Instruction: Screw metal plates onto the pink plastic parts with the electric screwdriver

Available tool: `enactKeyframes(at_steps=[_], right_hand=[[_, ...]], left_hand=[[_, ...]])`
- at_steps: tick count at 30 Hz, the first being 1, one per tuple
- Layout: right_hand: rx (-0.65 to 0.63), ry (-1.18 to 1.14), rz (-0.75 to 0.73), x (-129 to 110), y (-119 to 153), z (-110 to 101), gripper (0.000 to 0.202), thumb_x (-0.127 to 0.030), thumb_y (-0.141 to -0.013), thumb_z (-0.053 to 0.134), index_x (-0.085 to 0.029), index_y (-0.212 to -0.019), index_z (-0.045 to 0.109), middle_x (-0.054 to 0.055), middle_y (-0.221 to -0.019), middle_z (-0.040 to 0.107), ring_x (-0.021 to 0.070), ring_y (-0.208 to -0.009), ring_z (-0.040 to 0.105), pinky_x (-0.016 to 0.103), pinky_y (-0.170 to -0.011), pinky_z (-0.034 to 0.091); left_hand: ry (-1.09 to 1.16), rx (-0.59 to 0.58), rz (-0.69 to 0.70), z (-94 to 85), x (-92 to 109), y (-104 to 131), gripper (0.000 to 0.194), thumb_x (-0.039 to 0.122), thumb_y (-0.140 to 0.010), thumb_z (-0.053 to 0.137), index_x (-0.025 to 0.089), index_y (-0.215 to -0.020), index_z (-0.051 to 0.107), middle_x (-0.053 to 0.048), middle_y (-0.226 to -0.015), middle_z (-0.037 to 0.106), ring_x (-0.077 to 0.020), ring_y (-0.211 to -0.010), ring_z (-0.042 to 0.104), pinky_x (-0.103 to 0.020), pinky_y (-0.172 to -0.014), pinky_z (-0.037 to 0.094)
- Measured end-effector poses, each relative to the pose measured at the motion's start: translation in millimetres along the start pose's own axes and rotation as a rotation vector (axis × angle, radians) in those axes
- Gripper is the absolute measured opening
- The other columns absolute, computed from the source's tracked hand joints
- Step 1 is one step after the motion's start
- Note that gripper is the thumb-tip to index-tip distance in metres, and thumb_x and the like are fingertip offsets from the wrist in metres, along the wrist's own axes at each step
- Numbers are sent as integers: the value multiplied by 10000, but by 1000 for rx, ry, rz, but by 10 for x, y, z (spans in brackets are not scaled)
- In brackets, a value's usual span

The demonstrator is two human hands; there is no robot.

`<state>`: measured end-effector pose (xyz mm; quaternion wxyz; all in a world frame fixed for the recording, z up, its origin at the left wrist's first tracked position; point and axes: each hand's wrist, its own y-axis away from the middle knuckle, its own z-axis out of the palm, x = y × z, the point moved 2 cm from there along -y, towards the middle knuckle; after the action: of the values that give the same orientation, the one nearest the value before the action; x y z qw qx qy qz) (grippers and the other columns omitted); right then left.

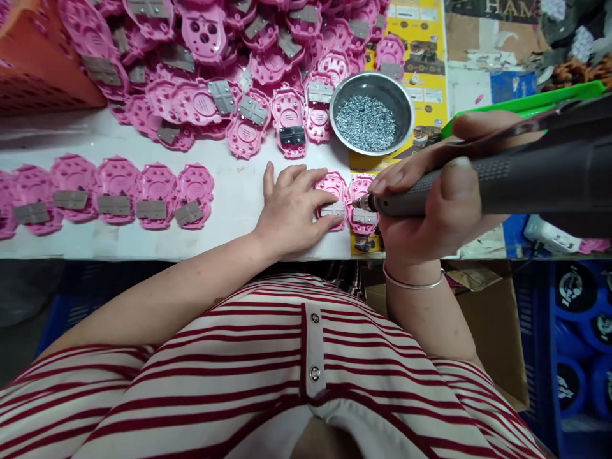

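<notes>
My right hand (430,197) is wrapped round a dark grey electric screwdriver (502,172), held almost level with its bit pointing left. The bit's tip is at the near edge of a pink plastic shell (331,183) with a grey metal plate on it. Fingers spread, my left hand (291,207) lies flat with its fingertips on that shell. Close beside it on the right, a second pink shell (359,185) sits partly under the screwdriver's nose. Behind them stands a steel bowl (340,131) of small screws (367,122).
A row of pink shells (117,182) with grey plates lies along the left of the white table (239,229). A large heap of pink shells (201,38) covers the back. An orange basket (48,57) stands far left, a green tray (526,102) right.
</notes>
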<state>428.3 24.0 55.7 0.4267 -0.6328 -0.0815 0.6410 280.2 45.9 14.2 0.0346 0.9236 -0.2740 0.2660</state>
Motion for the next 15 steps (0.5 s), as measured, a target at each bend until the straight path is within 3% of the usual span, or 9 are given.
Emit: enactKeyframes(at_steps=[3,9,12,15], right_hand=[[-9,7,-52,62,-3,13,275,-503,-883,586,-299,-1065,607,-72,-620,424,51,-480,527,208,-498,497],[14,8,-97,179,7,91,322,-555,-861,605,-307,-1062,568,-49,-803,560,40,-427,423,214,-394,466],[61,44,-98,189,4,131,358,-632,-841,584,-335,-1040,569,-55,-753,530,50,-400,369,220,-350,415],[61,3,-115,181,-8,153,313,-588,-845,613,-327,-1017,589,-55,-718,504,45,-379,340,213,-318,367]], left_hand=[[0,2,-5,5,3,0,264,530,-854,705,346,-1032,772,7,-1415,602,-355,-1370,419,-704,-1213,86],[16,8,-7,11,3,-3,235,516,-849,719,349,-1004,776,7,-1409,604,-348,-1361,435,-705,-1210,81],[26,9,-11,9,2,-6,217,512,-845,726,360,-991,778,13,-1406,606,-342,-1355,444,-698,-1212,85],[38,7,-16,8,2,-11,202,500,-842,734,358,-977,780,10,-1406,607,-341,-1352,450,-700,-1210,91]])
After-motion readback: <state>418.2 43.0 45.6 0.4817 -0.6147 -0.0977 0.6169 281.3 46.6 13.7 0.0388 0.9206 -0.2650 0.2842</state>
